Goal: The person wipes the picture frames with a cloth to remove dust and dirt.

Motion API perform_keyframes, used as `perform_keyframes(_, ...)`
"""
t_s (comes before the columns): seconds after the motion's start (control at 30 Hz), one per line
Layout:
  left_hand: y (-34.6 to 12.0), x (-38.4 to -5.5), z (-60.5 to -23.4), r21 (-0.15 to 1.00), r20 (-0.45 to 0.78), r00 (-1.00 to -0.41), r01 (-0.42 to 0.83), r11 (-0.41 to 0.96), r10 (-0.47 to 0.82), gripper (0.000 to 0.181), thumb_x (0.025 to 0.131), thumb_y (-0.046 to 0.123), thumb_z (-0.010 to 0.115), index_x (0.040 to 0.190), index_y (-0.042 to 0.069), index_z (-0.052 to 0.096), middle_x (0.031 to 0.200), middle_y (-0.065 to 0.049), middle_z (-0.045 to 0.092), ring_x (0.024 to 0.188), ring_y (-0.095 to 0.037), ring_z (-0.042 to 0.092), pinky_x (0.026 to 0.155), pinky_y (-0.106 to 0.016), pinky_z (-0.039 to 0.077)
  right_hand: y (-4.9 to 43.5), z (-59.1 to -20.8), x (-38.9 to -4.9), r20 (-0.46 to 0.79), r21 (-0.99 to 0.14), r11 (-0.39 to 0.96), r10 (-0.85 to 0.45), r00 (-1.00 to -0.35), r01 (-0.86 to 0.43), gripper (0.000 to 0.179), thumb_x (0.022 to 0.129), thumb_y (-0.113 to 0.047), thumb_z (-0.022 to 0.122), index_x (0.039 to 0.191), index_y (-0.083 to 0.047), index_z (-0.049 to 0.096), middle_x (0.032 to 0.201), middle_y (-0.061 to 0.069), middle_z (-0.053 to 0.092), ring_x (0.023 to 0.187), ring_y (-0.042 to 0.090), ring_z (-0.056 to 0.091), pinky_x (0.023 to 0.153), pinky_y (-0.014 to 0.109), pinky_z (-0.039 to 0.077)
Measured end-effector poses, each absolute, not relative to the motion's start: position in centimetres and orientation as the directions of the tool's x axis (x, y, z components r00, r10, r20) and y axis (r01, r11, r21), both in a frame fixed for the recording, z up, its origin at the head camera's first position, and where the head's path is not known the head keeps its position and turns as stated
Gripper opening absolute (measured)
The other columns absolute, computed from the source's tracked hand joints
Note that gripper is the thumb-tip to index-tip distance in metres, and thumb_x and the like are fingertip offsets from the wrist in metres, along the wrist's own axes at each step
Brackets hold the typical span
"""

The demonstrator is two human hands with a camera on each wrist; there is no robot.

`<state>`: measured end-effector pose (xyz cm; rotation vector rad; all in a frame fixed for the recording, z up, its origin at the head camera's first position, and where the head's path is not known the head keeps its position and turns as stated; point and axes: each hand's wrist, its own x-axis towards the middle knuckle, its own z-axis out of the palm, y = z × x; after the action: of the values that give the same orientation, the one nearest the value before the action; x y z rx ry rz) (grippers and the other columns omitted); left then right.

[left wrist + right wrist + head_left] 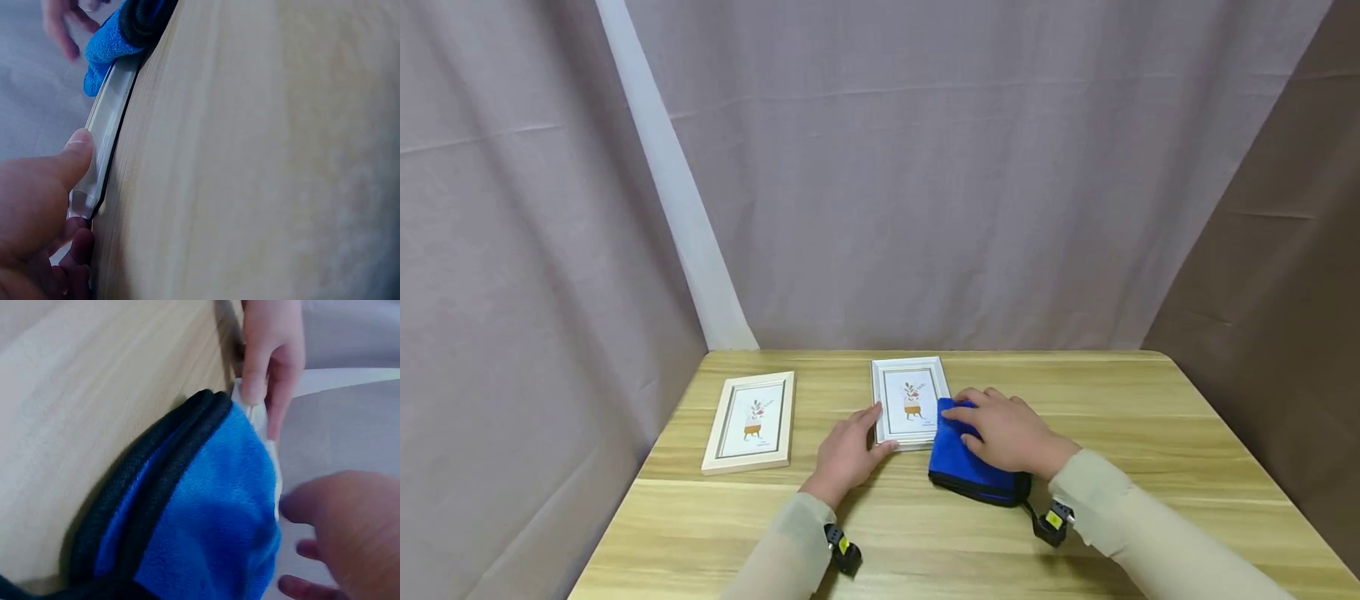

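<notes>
A white picture frame lies face up near the back middle of the table, showing a plant-in-pot print. My left hand grips its lower left corner; in the left wrist view the thumb is on the frame's edge and the fingers are at the corner. A folded blue cloth with black edging overlaps the frame's lower right part. Over the cloth is my right hand, its fingers spread and loosely bent. The right wrist view shows these fingers not wrapped round the cloth; whether the fingertips touch it is unclear.
A second, cream picture frame with a similar print lies at the left of the wooden table. Grey curtains hang behind the table and at its left, and a brown one at the right.
</notes>
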<state>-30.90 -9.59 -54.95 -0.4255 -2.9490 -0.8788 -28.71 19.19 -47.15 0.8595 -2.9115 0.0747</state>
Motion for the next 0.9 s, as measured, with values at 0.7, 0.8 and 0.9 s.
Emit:
perform_keyframes(0.7,-9.7,-30.8,-55.1,0.536,0.107,-0.962,0.269,0.800,0.252,0.079,0.102,0.052,0.076,0.167,0.017,0.049,0.164,-0.011,0.055,0.146,-0.042,0.054,0.119,-0.058,0.044,18.1,-50.5,-24.5,0.158,0.013,0.734,-0.672,-0.723,-0.679,0.025,0.098,-0.010,0.082,0.122,-0.013,0.079,0.102,-0.001,0.065,0.083,0.021,0.061,0.075,0.039,0.058)
perform_keyframes(0.8,-9.7,-30.8,-55.0,0.536,0.111,-0.961,0.273,0.799,0.254,0.079,0.102,0.053,0.076,0.167,0.018,0.049,0.165,-0.011,0.054,0.147,-0.041,0.053,0.120,-0.058,0.044,17.9,-50.5,-24.1,0.132,-0.003,0.735,-0.672,-0.729,-0.678,0.024,0.100,-0.011,0.081,0.124,-0.015,0.079,0.102,-0.003,0.064,0.084,0.019,0.059,0.077,0.038,0.058)
perform_keyframes(0.9,-9.7,-30.8,-55.0,0.538,0.115,-0.960,0.276,0.796,0.255,0.079,0.102,0.054,0.076,0.168,0.018,0.049,0.165,-0.011,0.054,0.148,-0.041,0.053,0.120,-0.059,0.044,17.6,-50.4,-23.6,0.103,-0.008,0.732,-0.677,-0.729,-0.681,0.024,0.101,-0.012,0.079,0.125,-0.016,0.079,0.103,-0.003,0.065,0.085,0.017,0.058,0.078,0.038,0.058)
